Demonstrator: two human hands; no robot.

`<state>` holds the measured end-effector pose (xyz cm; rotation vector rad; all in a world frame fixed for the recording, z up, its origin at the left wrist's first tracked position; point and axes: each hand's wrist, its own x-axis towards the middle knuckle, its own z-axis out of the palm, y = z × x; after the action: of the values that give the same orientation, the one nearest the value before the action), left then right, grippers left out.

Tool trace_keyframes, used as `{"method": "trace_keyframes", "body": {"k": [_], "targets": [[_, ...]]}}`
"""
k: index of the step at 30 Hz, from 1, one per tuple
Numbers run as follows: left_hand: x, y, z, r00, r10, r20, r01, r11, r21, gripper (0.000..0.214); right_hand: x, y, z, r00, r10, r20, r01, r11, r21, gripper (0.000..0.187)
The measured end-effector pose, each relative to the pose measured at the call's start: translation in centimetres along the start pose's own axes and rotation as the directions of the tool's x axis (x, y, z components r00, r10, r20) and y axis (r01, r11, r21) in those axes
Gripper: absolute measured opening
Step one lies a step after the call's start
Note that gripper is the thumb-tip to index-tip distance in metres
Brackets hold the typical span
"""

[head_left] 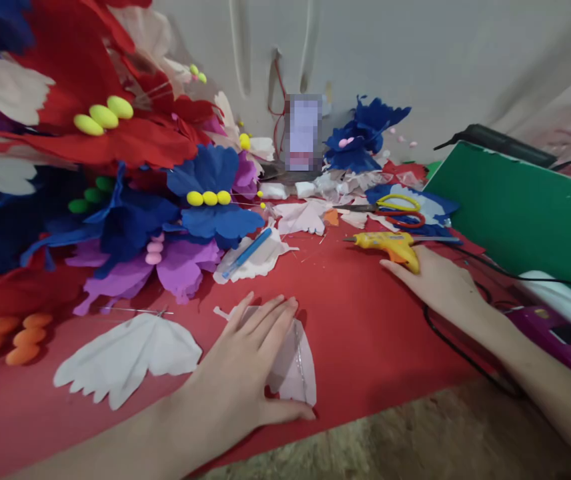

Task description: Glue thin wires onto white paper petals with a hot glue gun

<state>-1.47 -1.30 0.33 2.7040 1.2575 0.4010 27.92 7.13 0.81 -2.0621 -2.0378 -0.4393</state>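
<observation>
Left hand (245,370) lies flat, palm down, fingers straight and slightly spread, pressing a pale pink petal cutout (293,365) onto the red sheet (365,320) that covers the worktop. Nothing is gripped, it's just held down. The cutout sits near the sheet's front edge, mostly under the hand, w/ its right lobe showing.

Right hand (435,280) is stretched fwd to the yellow glue gun (388,244), fingertips on its handle. The hand looks fairly flat, but can't tell if the fingers close round the handle. The gun lies on its side on the sheet, nozzle pointing left. A black cord (458,355) loops across the sheet beside the right wrist.

Just behind the gun are scissors (398,210) w/ yellow and red loops. A white petal cutout (130,357) lies left of the left hand, not touching it. Orange foam beads (5,340) sit at the far left edge, and a blue pen (248,253) rests on a white scrap further back. A heap of red, blue and purple paper flowers (130,200) fills the left side — a green sheet (515,213) stands at right.
</observation>
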Motion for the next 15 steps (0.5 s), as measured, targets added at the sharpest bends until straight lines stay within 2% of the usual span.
{"method": "trace_keyframes", "body": {"k": [2,4,6,8,12,15], "targets": [[0.2,0.2,-0.7,1.000,-0.003,0.014,0.003,1.000,0.014,0.093,-0.1,0.1,0.4,1.000,0.021,0.011,-0.020,0.998,-0.051,0.049],[0.5,0.1,-1.6,1.000,-0.018,0.021,0.017,0.999,0.040,0.077,-0.3,0.1,0.2,1.000,0.012,-0.012,-0.013,0.994,-0.107,0.050],[0.9,-0.4,-2.4,0.999,-0.035,-0.013,0.036,0.994,0.101,0.057,-0.5,-0.2,-0.3,0.996,-0.035,-0.079,0.022,0.987,-0.162,0.053],[1.2,-1.3,-2.9,0.997,-0.051,-0.064,0.063,0.977,0.203,0.048,-0.6,-0.6,-1.0,0.980,-0.111,-0.167,0.080,0.980,-0.184,0.052],[1.6,-3.1,-2.8,0.994,-0.070,-0.081,0.093,0.937,0.337,0.043,-1.0,-2.5,-2.0,0.889,-0.343,-0.303,0.354,0.935,-0.019,0.032],[1.6,-3.8,-2.5,0.993,-0.086,-0.077,0.108,0.927,0.359,0.042,-1.8,-4.6,-2.3,0.824,-0.484,-0.295,0.543,0.824,0.165,0.020]]}}
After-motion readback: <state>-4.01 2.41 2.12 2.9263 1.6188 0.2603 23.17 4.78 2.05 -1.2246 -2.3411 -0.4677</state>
